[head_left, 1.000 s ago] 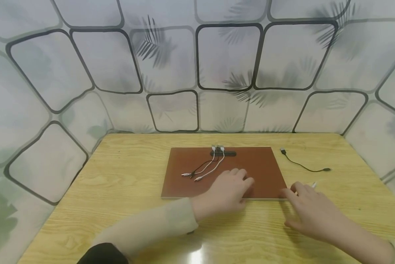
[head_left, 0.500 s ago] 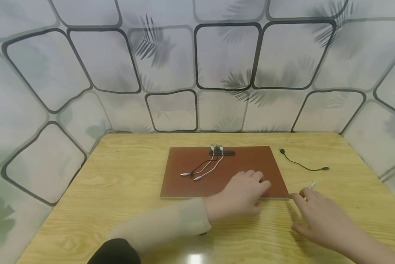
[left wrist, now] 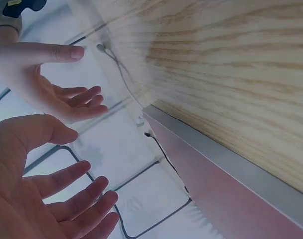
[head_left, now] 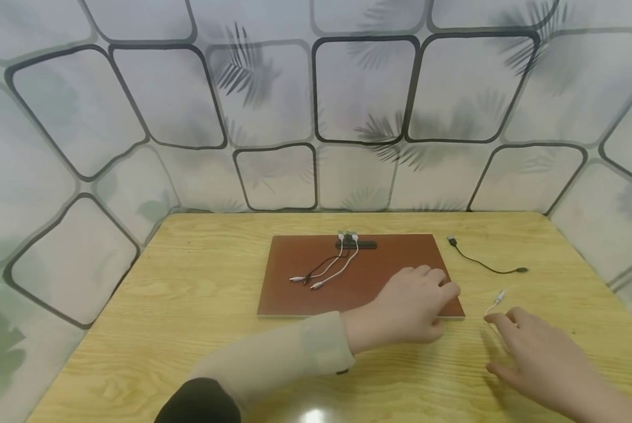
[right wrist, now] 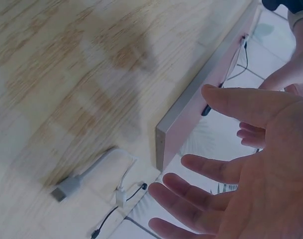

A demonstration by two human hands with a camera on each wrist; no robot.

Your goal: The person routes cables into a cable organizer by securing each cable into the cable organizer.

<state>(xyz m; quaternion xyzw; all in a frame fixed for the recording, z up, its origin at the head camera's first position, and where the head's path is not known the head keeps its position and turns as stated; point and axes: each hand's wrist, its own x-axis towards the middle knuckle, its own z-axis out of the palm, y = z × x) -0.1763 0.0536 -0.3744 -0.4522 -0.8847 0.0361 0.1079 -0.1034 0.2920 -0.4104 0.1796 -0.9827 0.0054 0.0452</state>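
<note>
Left hand (head_left: 412,304) near flat brown board (head_left: 385,264), right hand (head_left: 543,364) beside slim cable (head_left: 498,298), each grip loosely spread, empty

The left hand (head_left: 413,305) is now farther right over the reddish-brown board (head_left: 395,258), near its right edge. The right hand (head_left: 540,358) is also farther right, apart from the board's near corner, and more of the white cable (head_left: 499,298) shows.

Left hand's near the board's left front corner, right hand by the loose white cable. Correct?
Wrong corner: the head view shows the left hand near the right front corner of the board. The right hand is by the loose white cable, as stated.
</note>
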